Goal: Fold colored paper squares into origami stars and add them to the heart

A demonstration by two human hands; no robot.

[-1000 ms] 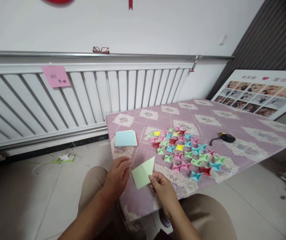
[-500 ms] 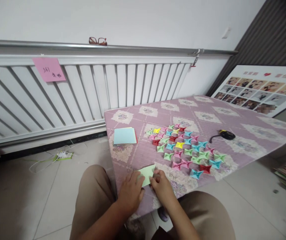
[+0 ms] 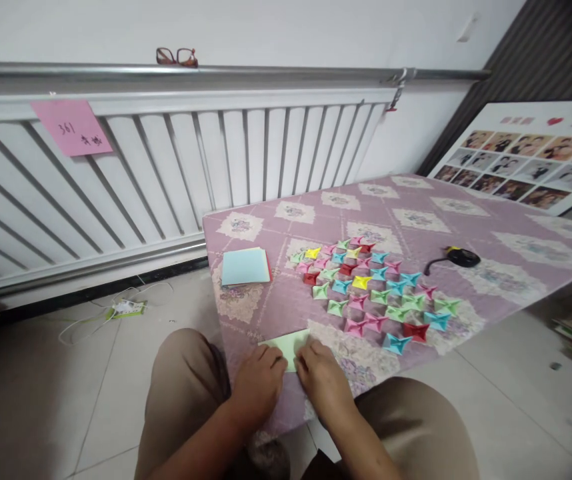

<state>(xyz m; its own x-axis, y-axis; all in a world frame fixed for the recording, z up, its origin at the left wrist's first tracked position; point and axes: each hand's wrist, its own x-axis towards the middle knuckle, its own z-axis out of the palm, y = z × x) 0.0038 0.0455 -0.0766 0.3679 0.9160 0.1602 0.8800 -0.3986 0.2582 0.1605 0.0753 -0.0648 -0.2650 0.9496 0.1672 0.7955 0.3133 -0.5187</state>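
Observation:
A light green sheet of paper (image 3: 289, 341), apparently folded, lies near the front of the table between both hands. My left hand (image 3: 260, 377) presses curled fingers on its left part. On the right part, my right hand (image 3: 322, 377) has bent fingers closed at the paper's lower edge; the fingertips are partly hidden. Just beyond the hands stand several small folded paper pieces in pink, green, blue, red and yellow, among them a blue one (image 3: 397, 343) and a dark red one (image 3: 416, 331) nearest the front.
A stack of square paper (image 3: 245, 267), light blue on top, lies at the table's left edge. A coiled black cable (image 3: 462, 258) rests on the flowered tablecloth (image 3: 299, 307). Behind the table runs a white radiator (image 3: 231, 157); a photo board (image 3: 531, 157) leans at the right.
Both hands have come down flatter on the green paper, which now looks wider and lower. My right fingers, lifted at its edge before, press lower. The camera view has shifted slightly.

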